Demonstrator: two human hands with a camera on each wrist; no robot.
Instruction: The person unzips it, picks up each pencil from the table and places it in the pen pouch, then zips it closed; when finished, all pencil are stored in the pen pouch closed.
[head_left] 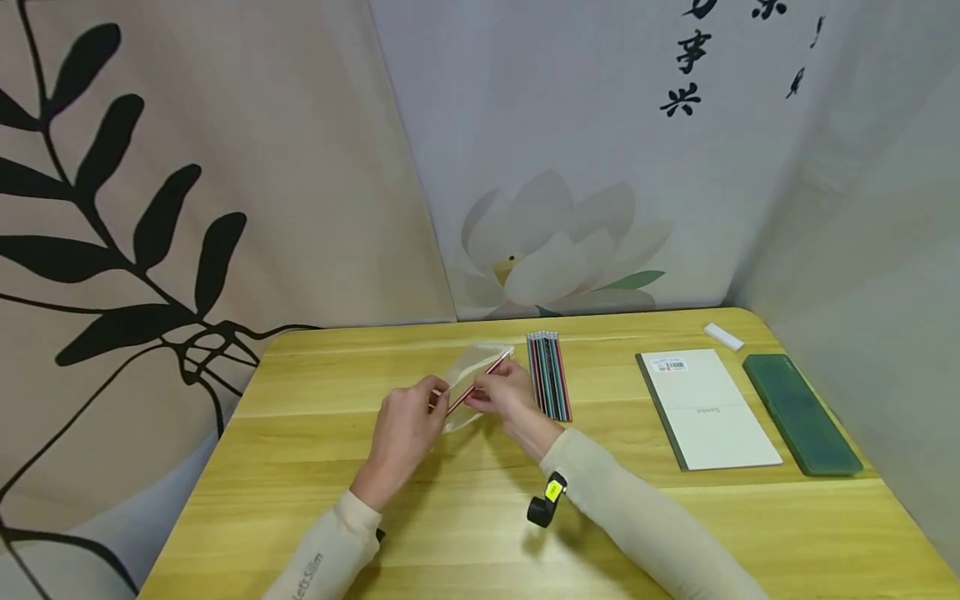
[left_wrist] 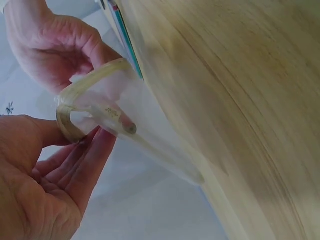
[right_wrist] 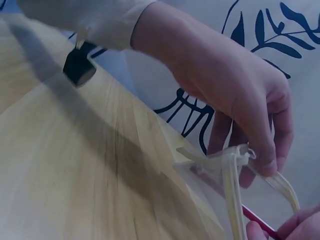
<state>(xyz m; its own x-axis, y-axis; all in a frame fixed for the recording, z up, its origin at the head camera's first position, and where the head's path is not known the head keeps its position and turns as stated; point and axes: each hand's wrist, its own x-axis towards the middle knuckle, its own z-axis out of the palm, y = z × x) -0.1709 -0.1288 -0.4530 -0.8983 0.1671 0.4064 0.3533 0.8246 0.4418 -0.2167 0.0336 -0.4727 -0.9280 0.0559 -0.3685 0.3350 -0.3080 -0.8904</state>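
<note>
Pinching rim of clear pouch with left hand. Over to right hand: clamped on red pencil, holding it aslant between both hands, partly inside pouch. Looking round now: just beside right hand, on its right, seeing row of pencils laid flat on surface, crowding close. Farther right, well apart from right hand, spotting pale notebook, next to it green case, with small white block beyond. Hanging below right wrist: black device.
</note>
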